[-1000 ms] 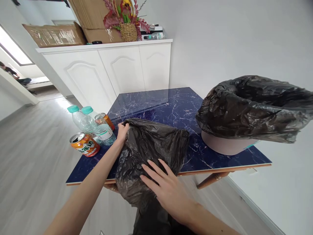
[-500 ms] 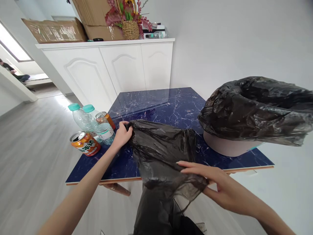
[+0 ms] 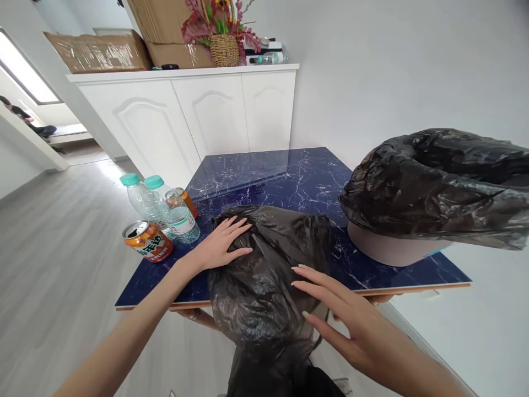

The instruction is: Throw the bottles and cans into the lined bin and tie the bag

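Observation:
A black plastic bag (image 3: 268, 275) lies crumpled over the front edge of the blue marbled table (image 3: 306, 176), its lower part hanging down. Flat on its upper left side rests my left hand (image 3: 223, 242), fingers spread. My right hand (image 3: 334, 303) is at the bag's right side with fingers apart; whether it touches the plastic I cannot tell. Left of the bag stand clear bottles with teal caps (image 3: 144, 201), a labelled clear bottle (image 3: 182, 223), an orange can (image 3: 149, 241) and a second can (image 3: 188, 203) partly hidden behind.
At the right of the table stands a light bin (image 3: 388, 245) with a black bag liner (image 3: 413, 198) folded over its rim. Behind is a white cabinet (image 3: 185, 116) bearing cardboard boxes (image 3: 99, 52) and a flower basket (image 3: 224, 51). A person (image 3: 25, 116) sits far left.
My left hand has let go of the bag's upper left corner and now lies flat on it. My right hand has released the lower right edge, its fingers opening.

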Motion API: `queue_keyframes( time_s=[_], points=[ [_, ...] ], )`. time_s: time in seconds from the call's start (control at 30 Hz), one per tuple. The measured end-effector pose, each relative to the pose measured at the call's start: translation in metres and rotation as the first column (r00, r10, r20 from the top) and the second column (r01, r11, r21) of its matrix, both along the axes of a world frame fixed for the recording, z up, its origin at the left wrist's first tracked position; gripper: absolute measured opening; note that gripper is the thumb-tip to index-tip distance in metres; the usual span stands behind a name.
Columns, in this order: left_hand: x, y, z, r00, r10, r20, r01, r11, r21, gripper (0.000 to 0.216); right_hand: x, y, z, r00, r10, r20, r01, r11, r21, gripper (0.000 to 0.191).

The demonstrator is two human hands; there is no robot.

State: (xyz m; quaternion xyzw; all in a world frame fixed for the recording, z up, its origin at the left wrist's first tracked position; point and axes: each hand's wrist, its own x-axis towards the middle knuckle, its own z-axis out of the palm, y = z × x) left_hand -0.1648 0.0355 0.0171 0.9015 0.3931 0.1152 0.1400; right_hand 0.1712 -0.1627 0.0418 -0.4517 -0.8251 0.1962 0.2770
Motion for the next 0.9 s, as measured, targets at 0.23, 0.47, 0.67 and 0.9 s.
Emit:
queue_keyframes(
  time_s=[0.23, 0.47, 0.67, 0.9],
  points=[
    [0.008, 0.025, -0.041, 0.925, 0.379, -0.032, -0.374, 0.921, 0.110, 0.080, -0.013, 0.004, 0.002, 1.000, -0.004, 0.030, 0.001, 0.995, 0.103, 0.047],
    [0.035, 0.024, -0.046, 0.821, 0.552, -0.146, -0.510, 0.824, 0.247, 0.084, -0.041, -0.002, -0.015, 0.981, 0.069, 0.180, -0.116, 0.958, 0.264, 0.084],
    [0.031, 0.009, -0.046, 0.811, 0.558, -0.179, -0.498, 0.817, 0.290, 0.082, -0.057, 0.005, -0.062, 0.980, -0.061, 0.192, -0.004, 0.946, 0.323, 0.097],
    [0.007, -0.009, -0.043, 0.900, 0.422, -0.111, -0.399, 0.899, 0.178, 0.080, -0.004, 0.026, -0.050, 0.996, 0.009, -0.087, 0.014, 0.967, 0.256, 0.066]
  ],
)
